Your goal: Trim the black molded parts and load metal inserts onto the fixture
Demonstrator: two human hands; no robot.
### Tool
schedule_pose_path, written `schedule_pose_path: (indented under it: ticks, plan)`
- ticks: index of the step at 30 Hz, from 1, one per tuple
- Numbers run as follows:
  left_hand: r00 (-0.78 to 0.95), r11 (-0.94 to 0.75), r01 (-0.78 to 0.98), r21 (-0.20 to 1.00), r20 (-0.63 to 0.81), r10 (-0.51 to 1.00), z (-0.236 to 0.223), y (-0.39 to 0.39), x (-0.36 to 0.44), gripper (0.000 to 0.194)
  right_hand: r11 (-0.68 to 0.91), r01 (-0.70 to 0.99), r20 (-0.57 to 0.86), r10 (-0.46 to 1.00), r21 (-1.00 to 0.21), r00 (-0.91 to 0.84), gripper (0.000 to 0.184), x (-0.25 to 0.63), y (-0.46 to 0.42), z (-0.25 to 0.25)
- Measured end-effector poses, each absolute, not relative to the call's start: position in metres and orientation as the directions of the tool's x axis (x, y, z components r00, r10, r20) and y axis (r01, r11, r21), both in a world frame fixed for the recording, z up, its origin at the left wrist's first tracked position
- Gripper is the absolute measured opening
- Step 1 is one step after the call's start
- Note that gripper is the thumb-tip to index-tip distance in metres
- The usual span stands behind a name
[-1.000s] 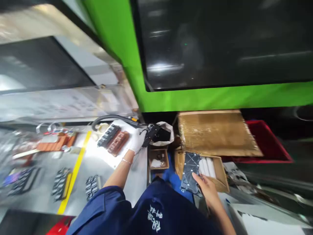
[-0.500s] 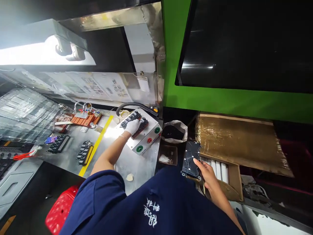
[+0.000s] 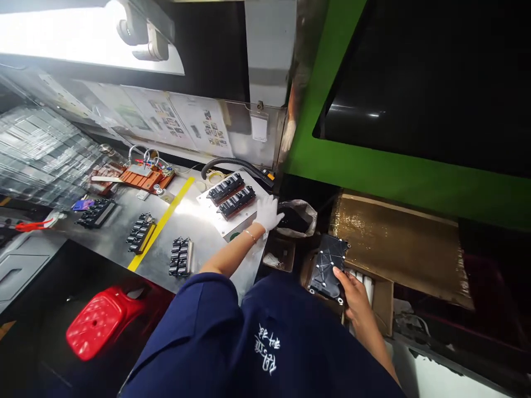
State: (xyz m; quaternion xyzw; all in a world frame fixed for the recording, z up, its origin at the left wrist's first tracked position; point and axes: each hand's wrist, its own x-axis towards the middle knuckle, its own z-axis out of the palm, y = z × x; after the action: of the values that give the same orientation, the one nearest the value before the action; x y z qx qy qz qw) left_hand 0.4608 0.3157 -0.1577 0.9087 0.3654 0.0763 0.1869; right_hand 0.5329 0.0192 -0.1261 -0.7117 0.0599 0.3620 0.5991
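Observation:
My left hand (image 3: 269, 213), in a white glove, lies with spread fingers over the right end of the white control box (image 3: 230, 226), hiding part of its buttons. Two black modules with silvery cylinders, the rear one (image 3: 226, 186) and the front one (image 3: 237, 203), sit side by side in reddish-brown holders on the box top. To the right, off the bench, my bare right hand (image 3: 355, 293) grips a flat black plastic cover (image 3: 329, 265) by its right edge, thumb on top. Small bright round spots and ribs mark the cover's face.
More black modules (image 3: 141, 233) (image 3: 180, 257) stand on the metal bench (image 3: 207, 249) near a yellow tape line. An orange fixture (image 3: 145, 178) is behind them. A white bag (image 3: 309, 218) with black contents, cardboard boxes (image 3: 398, 249) and a red stool (image 3: 95, 323) surround me.
My left hand has left the modules and moved right to the box's button end, fingers spreading. The module on the bench behind my arm is now visible. My right hand still holds the cover.

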Motion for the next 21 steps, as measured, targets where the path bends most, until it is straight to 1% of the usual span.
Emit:
schedule_pose_path:
  ticks: [2,4,5,8,11,15,18,21]
  plan:
    - [0.678,-0.616,0.685,0.389,-0.03,0.735,-0.174,0.31,0.42,0.048,-0.284,-0.494,-0.569,0.351,-0.822,0.744,0.042,0.535,0.016,-0.127]
    - [0.582,-0.525,0.772,0.36,-0.066,0.811,-0.187,0.308,0.369,0.045,-0.285,-0.495,-0.57,0.362,-0.821,0.737,0.041,0.535,0.015,-0.128]
    - [0.53,-0.475,0.811,0.341,-0.084,0.844,-0.193,0.308,0.345,0.047,-0.279,-0.512,-0.583,0.368,-0.813,0.724,0.041,0.533,0.015,-0.127]
    - [0.472,-0.418,0.855,0.309,-0.127,0.872,-0.207,0.309,0.299,0.057,-0.255,-0.59,-0.64,0.394,-0.766,0.66,0.044,0.527,0.021,-0.125]
    - [0.442,-0.389,0.87,0.303,-0.129,0.888,-0.217,0.305,0.294,0.062,-0.263,-0.598,-0.644,0.454,-0.757,0.615,0.049,0.52,0.032,-0.12]
    - [0.411,-0.359,0.877,0.32,-0.112,0.905,-0.217,0.298,0.304,0.064,-0.279,-0.521,-0.582,0.53,-0.807,0.617,0.054,0.51,0.046,-0.107]
    - [0.409,-0.354,0.873,0.337,-0.107,0.906,-0.206,0.298,0.306,0.059,-0.25,-0.476,-0.523,0.587,-0.843,0.618,0.054,0.501,0.052,-0.093]
    - [0.399,-0.345,0.872,0.347,-0.099,0.911,-0.19,0.297,0.314,0.049,-0.22,-0.447,-0.475,0.638,-0.867,0.607,0.054,0.491,0.054,-0.081]
